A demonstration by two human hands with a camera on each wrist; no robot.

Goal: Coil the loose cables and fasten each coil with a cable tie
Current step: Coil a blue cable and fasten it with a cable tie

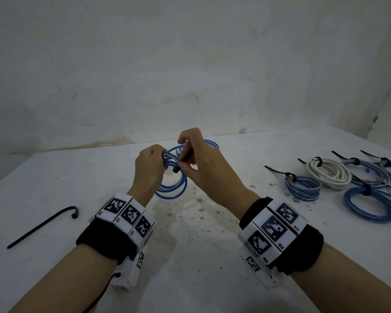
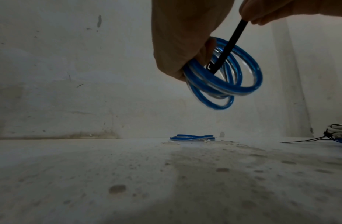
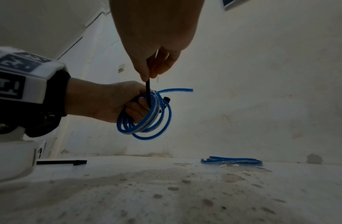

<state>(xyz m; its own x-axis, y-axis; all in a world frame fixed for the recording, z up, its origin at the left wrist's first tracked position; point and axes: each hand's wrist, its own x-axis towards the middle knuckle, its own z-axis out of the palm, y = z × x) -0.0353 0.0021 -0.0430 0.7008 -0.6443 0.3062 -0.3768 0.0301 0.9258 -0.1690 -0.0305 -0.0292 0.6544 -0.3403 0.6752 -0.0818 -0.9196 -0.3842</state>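
My left hand [image 1: 151, 164] grips a coil of blue cable [image 1: 174, 188] in the air above the white table [image 1: 190, 245]; its fingers curl round the bundle [image 3: 145, 121]. My right hand [image 1: 190, 154] pinches a black cable tie [image 2: 227, 47] that runs down through the coil [image 2: 223, 84] beside the left fingers. The tie [image 3: 147, 91] hangs from the right thumb and finger into the loops. The tie's head [image 1: 176, 170] shows just below the left hand. One loose cable end [image 3: 178, 90] sticks out to the right.
Another blue cable [image 1: 209, 143] lies on the table behind my hands. A spare black cable tie [image 1: 41, 227] lies at the left. Several tied coils, blue [image 1: 303, 187] and white [image 1: 330, 172], sit at the right. A wall [image 1: 190, 64] stands behind the table.
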